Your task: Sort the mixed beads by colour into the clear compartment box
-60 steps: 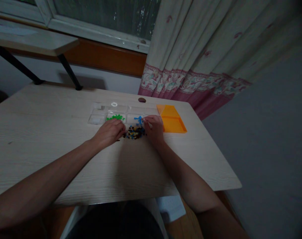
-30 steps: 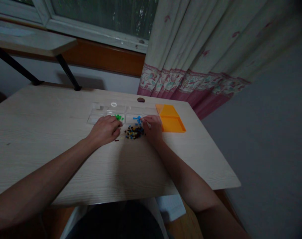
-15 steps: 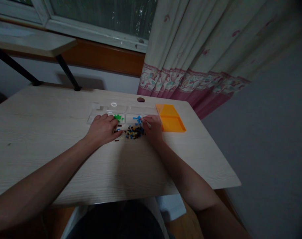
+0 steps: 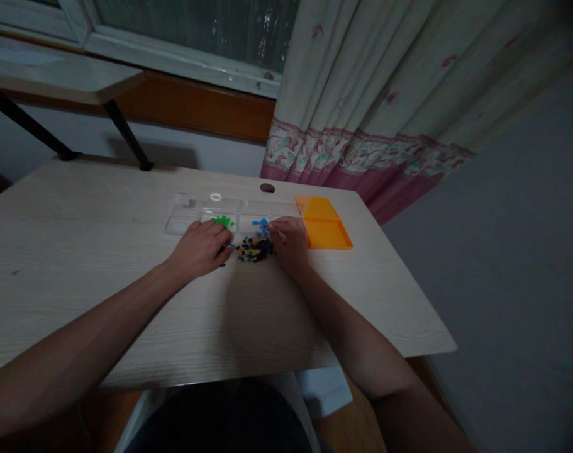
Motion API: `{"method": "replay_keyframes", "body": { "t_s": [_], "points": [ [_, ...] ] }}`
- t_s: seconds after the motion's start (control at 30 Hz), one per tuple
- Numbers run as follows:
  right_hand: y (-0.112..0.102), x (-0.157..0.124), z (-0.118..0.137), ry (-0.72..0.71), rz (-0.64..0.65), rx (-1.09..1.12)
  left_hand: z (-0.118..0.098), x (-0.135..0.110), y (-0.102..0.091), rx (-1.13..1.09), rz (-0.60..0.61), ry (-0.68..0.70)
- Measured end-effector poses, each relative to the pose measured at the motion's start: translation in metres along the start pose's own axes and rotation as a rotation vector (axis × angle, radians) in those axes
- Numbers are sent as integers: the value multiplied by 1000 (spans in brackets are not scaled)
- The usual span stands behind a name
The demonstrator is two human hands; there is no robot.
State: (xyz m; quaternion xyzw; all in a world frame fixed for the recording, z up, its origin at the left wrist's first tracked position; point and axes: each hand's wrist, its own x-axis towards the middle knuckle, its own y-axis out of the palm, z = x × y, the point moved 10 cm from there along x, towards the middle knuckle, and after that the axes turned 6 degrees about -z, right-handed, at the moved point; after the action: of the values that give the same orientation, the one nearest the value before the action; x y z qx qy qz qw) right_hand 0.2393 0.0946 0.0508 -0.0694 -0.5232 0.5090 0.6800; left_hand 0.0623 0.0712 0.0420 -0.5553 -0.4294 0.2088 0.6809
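Observation:
A loose pile of small building-block-like pieces (image 4: 255,250), mostly black, yellow and blue, lies on the table between my two hands. My left hand (image 4: 201,247) is at the pile's left, thumb and fingers drawn together near a tiny blue bit; whether they grip it is unclear. Beyond these fingers, green pieces (image 4: 223,221) sit in a compartment of the clear divided tray (image 4: 174,224). My right hand (image 4: 290,242) is pinched beside the blue pieces (image 4: 261,224) in another front compartment. What its fingertips hold is too small to make out.
An orange tray (image 4: 331,234) with a divider stands to the right of the clear one. A raised shelf (image 4: 97,88) on black legs is at the back left. Behind the table hangs a curtain (image 4: 343,151), and a round hole (image 4: 267,187) is near the back edge.
My left hand has shifted slightly right, and its thumb and fingers have come together over small pieces that showed before. My right hand stays nearly still at the blue pieces.

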Motion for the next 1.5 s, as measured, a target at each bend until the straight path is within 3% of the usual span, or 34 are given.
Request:
{"method": "replay_keyframes", "body": {
  "t_s": [0.33,0.9,1.07,1.3,1.5],
  "points": [
    [-2,1,3,8,-1,7,2,0,7,-103,-20,19],
    [-3,0,6,-23,-13,31,-12,0,4,-118,-62,110],
    [0,-5,21,-111,15,71,-9,1,1,-182,-98,93],
    [18,-23,50,-324,203,96,-9,1,-3,-282,-144,77],
    [18,-25,54,-368,191,115,-15,1,-7,-328,-153,115]
  ]
}}
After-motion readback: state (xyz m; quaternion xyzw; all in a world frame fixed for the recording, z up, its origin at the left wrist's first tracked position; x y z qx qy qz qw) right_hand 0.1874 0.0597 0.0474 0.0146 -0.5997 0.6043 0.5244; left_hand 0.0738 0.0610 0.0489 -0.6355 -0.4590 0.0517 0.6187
